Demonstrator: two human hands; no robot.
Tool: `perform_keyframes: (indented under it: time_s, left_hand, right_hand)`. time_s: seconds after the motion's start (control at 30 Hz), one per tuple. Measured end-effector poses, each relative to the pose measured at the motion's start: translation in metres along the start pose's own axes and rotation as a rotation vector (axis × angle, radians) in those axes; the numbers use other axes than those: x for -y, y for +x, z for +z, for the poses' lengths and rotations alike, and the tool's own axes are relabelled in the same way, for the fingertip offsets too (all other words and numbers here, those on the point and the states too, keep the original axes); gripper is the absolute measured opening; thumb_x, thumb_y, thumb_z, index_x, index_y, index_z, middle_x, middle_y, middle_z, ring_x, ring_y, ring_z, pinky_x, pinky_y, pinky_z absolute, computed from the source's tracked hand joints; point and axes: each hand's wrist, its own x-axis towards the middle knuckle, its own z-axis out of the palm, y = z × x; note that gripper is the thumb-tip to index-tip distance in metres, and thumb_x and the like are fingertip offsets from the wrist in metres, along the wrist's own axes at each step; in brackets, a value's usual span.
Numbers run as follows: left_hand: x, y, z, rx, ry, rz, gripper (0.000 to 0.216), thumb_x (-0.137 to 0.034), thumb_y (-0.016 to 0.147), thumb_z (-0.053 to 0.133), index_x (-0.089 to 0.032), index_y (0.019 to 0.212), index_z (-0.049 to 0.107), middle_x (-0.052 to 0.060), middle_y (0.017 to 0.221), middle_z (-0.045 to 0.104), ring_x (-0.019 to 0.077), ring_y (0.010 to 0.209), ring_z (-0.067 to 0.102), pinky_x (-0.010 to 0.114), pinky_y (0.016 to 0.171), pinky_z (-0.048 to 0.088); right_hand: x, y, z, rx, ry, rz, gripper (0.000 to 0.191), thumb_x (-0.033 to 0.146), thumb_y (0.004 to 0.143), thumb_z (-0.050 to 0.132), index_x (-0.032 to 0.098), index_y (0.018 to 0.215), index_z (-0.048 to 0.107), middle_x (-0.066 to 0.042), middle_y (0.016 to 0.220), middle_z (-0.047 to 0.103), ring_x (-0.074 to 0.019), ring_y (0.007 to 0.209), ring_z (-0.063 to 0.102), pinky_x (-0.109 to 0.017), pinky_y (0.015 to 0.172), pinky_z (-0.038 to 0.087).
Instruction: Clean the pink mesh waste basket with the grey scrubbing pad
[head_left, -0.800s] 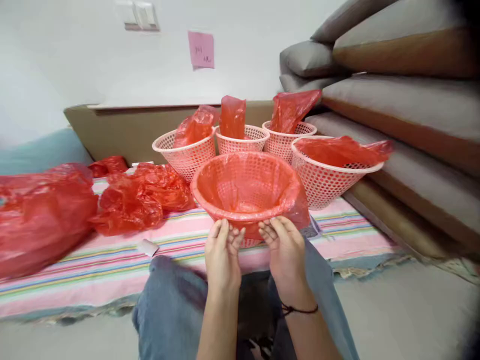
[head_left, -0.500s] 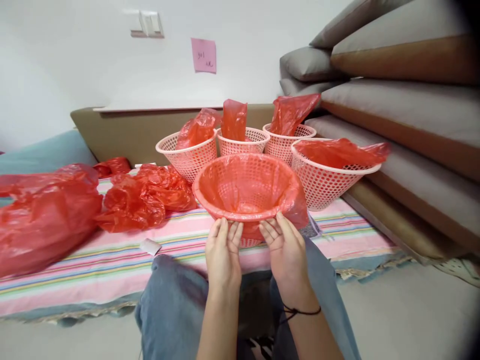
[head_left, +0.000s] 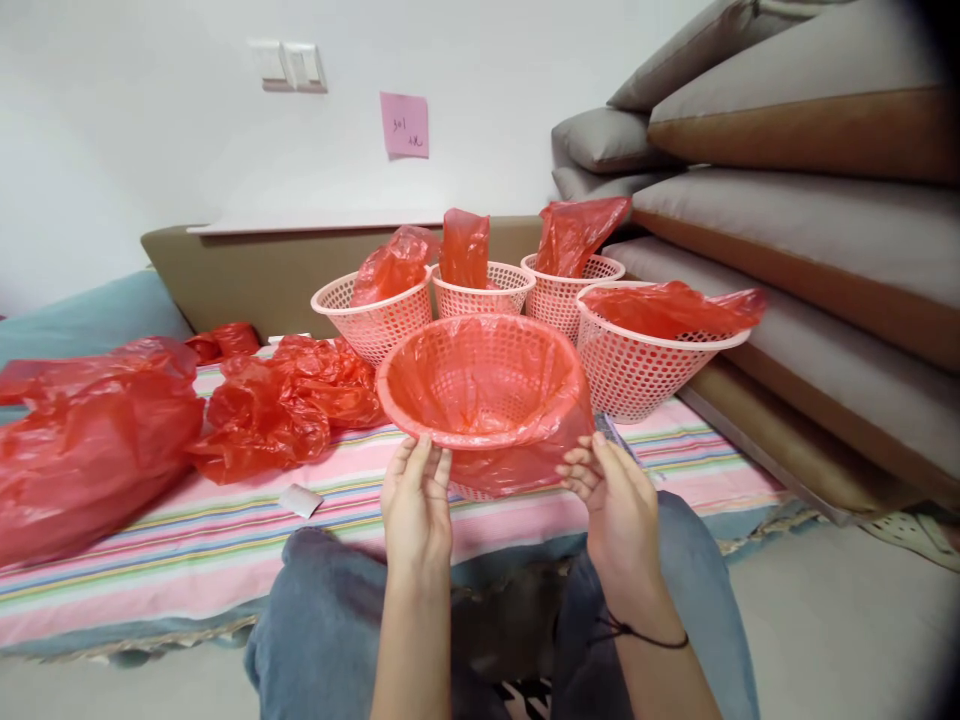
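Before me a pink mesh basket (head_left: 471, 491) stands lined with a red plastic bag (head_left: 484, 400), whose edge is folded over the rim and hangs down outside at the front and right. My left hand (head_left: 420, 505) has its thumb and fingers closed on the bag at the rim's front left. At the front right, my right hand (head_left: 619, 505) has curled fingers, with thumb and forefinger together at the loose edge of the bag. Behind stand several more pink baskets, such as the right one (head_left: 637, 370), each with a red bag stuffed loosely inside.
Crumpled red bags (head_left: 289, 405) and a larger red bag (head_left: 97, 450) lie on the striped cloth (head_left: 225, 540) at left. A small white packet (head_left: 301, 500) is nearby. Stacked grey-brown cushions (head_left: 810, 230) rise at right. A pink note (head_left: 405, 125) is on the wall.
My hands have moved apart: the right one went rightward from the front rim to the bag's right side, the left one slightly left. More of the bag hangs below the front rim.
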Motion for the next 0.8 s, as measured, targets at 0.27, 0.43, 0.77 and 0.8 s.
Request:
perform_keyframes:
  time_s: [0.27, 0.43, 0.77, 0.8]
  left_hand:
    - [-0.027, 0.04, 0.007, 0.085, 0.136, 0.186, 0.013, -0.002, 0.076, 0.059, -0.012, 0.071, 0.067, -0.001, 0.073, 0.069, 0.0062, 0.067, 0.064, 0.017, 0.067, 0.055]
    - [-0.053, 0.079, 0.015, 0.086, 0.255, 0.195, 0.018, -0.001, 0.068, 0.059, -0.013, 0.054, 0.059, -0.004, 0.052, 0.058, 0.0048, 0.049, 0.051, 0.015, 0.052, 0.045]
    - [-0.07, 0.094, 0.003, 0.139, 0.238, 0.19, 0.009, -0.018, 0.085, 0.058, -0.017, 0.077, 0.062, 0.006, 0.085, 0.069, 0.0112, 0.082, 0.066, 0.022, 0.082, 0.052]
    - [-0.068, 0.087, -0.004, 0.141, 0.232, 0.202, 0.005, -0.02, 0.084, 0.061, -0.017, 0.081, 0.063, 0.006, 0.089, 0.069, 0.0117, 0.084, 0.066, 0.023, 0.083, 0.052]
  right_hand:
    - [-0.015, 0.013, 0.036, 0.268, -0.213, 0.172, 0.061, 0.07, 0.053, 0.078, 0.017, 0.069, 0.054, 0.0, 0.048, 0.063, -0.0122, 0.039, 0.059, -0.016, 0.033, 0.037]
    - [-0.04, 0.003, 0.037, 0.373, -0.246, 0.15, 0.056, 0.067, 0.059, 0.078, 0.016, 0.071, 0.058, 0.001, 0.049, 0.063, -0.0106, 0.042, 0.059, -0.016, 0.039, 0.039]
    - [-0.084, -0.009, 0.013, 0.268, -0.144, 0.352, 0.053, 0.056, 0.057, 0.085, 0.016, 0.082, 0.06, 0.0, 0.057, 0.066, -0.0124, 0.048, 0.061, -0.018, 0.045, 0.044]
    - [-0.087, -0.01, 0.016, 0.272, -0.091, 0.357, 0.052, 0.054, 0.057, 0.086, 0.016, 0.081, 0.061, 0.0, 0.056, 0.065, -0.0114, 0.047, 0.06, -0.019, 0.045, 0.044]
